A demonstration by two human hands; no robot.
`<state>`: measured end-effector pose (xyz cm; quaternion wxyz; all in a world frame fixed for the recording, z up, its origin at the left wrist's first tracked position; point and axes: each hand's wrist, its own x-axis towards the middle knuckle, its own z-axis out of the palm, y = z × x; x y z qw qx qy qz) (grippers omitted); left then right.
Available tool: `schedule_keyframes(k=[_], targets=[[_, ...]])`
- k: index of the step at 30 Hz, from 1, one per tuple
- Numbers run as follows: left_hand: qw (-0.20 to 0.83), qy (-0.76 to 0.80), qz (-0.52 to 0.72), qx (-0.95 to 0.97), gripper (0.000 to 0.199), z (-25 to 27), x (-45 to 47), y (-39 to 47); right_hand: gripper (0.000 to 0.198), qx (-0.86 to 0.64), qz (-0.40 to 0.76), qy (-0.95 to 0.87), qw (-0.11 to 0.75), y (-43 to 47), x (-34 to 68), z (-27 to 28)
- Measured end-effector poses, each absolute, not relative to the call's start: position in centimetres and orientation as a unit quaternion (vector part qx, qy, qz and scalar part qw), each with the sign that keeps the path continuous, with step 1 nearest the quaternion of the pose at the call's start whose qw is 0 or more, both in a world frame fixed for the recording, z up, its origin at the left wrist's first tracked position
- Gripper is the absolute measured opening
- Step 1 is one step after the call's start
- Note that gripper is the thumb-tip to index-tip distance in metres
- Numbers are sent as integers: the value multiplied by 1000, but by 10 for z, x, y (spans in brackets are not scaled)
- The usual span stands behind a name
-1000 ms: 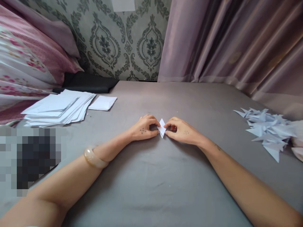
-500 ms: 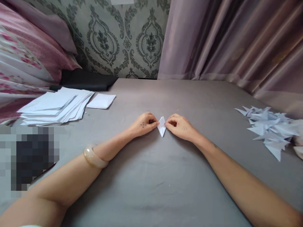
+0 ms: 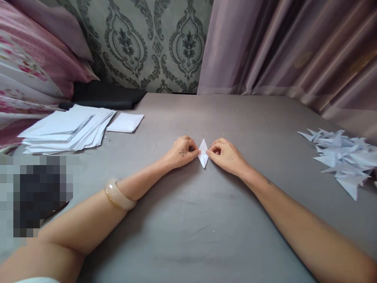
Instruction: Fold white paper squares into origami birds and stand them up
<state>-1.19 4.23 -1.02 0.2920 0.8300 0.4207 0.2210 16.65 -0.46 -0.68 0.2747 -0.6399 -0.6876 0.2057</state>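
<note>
A small white piece of folded paper (image 3: 204, 155), diamond-shaped with a pointed top and bottom, is at the middle of the grey-covered table. My left hand (image 3: 185, 151) pinches its left corner between thumb and fingers. On the other side, my right hand (image 3: 225, 155) pinches the right corner the same way. Creases cross the paper's middle. A pale bangle (image 3: 119, 195) circles my left forearm.
At the left lies a stack of white paper sheets (image 3: 67, 127), with a smaller pile of white paper (image 3: 125, 122) beside it. Several pointed folded paper pieces (image 3: 343, 153) are heaped at the right. A black folded cloth-like item (image 3: 108, 95) lies at the back left.
The folded paper's top now rises to a single taller point, where it was shorter with a split tip. Both hands still pinch its sides. The view has shifted slightly.
</note>
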Motion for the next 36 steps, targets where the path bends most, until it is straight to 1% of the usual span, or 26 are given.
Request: schedule_keyframes(k=[8,12,14,18,22,26,29,31,33,36], targets=[[278,417,230,834,9,-13,-14,42,15,-661,199,-671,271,-5,163,-5],[250,406,256,841,13,-19,-14,40,6,-671,189,-665,268,-6,164,-5],[217,380,249,864,10,-21,-14,39,5,-653,190,-680,272,-7,164,-6],[107,310,204,922,24,-18,-16,35,16,-618,158,-725,262,-12,164,-11],[16,249,125,960,31,-9,-22,27,28,-602,91,-769,195,-23,160,-10],[-35,236,64,969,34,-1,-24,19,36,-583,20,-808,85,-39,151,3],[-31,231,55,971,33,1,-25,16,39,-576,-15,-817,11,-46,147,14],[-1,234,78,969,32,-2,-26,17,38,-578,-16,-816,-3,-48,150,17],[60,253,132,957,32,-6,-28,19,36,-578,1,-816,22,-46,155,15],[172,312,224,907,32,-11,-28,24,31,-592,49,-797,113,-37,164,6]])
